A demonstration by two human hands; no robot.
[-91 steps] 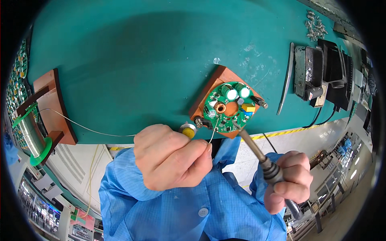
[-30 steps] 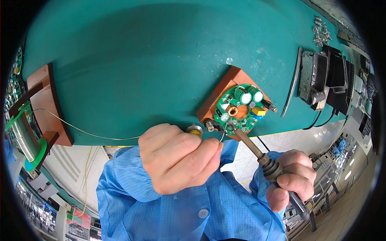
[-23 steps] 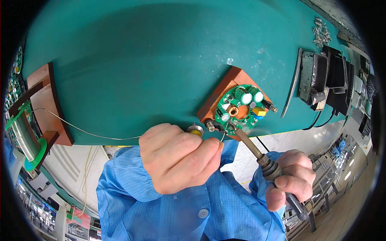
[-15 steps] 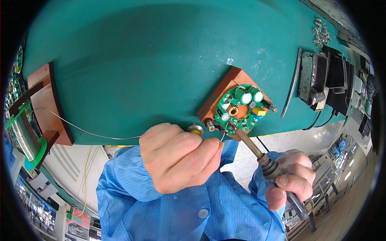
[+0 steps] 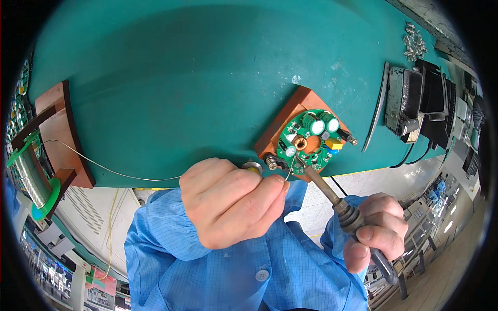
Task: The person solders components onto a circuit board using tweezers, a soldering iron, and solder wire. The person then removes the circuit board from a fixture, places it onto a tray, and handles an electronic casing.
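Observation:
A round green circuit board (image 5: 290,129) with capacitors, a copper coil and a yellow block sits on a brown fixture block (image 5: 300,97), between two spring posts. My right hand (image 5: 377,230) is wrapped round the handle of a soldering iron (image 5: 328,187), whose tip rests at the lower left part of the board. My left hand (image 5: 233,202) is closed on thin solder wire (image 5: 288,175); the wire's free end reaches the board close to the iron's tip. From the other side of that hand the wire runs left to a green-flanged spool (image 5: 33,179).
The spool hangs on a brown stand (image 5: 65,132) at the left. A soldering iron holder (image 5: 403,98) with a black box beside it stands at the right. Small metal parts (image 5: 415,42) lie at the far right. The green mat's (image 5: 171,93) near edge runs just before my body.
Almost nothing differs. Both hands have shifted very slightly, and the wire's end by the iron's tip has moved a little.

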